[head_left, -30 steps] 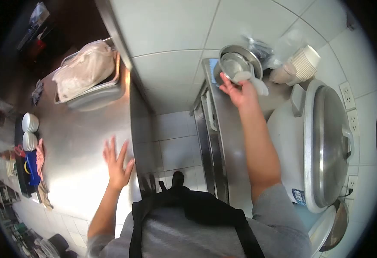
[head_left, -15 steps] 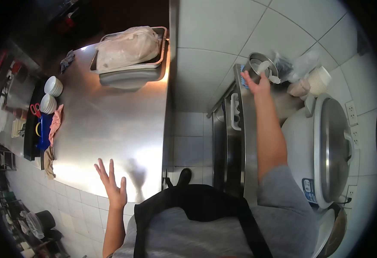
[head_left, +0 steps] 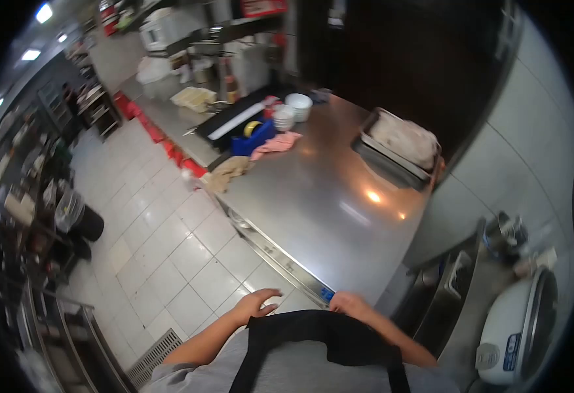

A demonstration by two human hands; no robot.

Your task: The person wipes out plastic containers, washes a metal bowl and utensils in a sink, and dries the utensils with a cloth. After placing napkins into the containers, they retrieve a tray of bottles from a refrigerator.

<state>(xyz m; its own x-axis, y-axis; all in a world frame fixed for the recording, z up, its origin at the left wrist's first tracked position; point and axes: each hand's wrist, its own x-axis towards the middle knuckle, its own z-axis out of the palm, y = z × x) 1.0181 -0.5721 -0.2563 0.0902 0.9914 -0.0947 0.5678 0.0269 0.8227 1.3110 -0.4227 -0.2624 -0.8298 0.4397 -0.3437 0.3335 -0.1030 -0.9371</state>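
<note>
My left hand (head_left: 259, 306) is low in the middle of the view, just in front of my apron. Its fingers are loosely bent and apart, with nothing in them. My right hand (head_left: 354, 306) is at the near corner of the steel table (head_left: 300, 223), its fingers curled together and slightly blurred; I cannot tell whether they hold anything. A small blue patch (head_left: 327, 293) shows on the table edge right at its fingertips. On the far right of the table lies a metal tray (head_left: 398, 160) with a pale, plastic-wrapped bundle (head_left: 405, 139) in it.
White bowls (head_left: 284, 116), a pink cloth (head_left: 276, 145), a tan cloth (head_left: 229, 172) and a blue tape dispenser (head_left: 253, 143) sit at the table's left edge. A large cooker (head_left: 506, 334) and a metal container (head_left: 504, 230) stand right. A black bin (head_left: 85, 221) and a person (head_left: 71, 108) are left.
The view has swung left, showing the tiled floor and the kitchen beyond. My right hand has left the metal container and come to the table corner. My left hand has drawn in toward my body.
</note>
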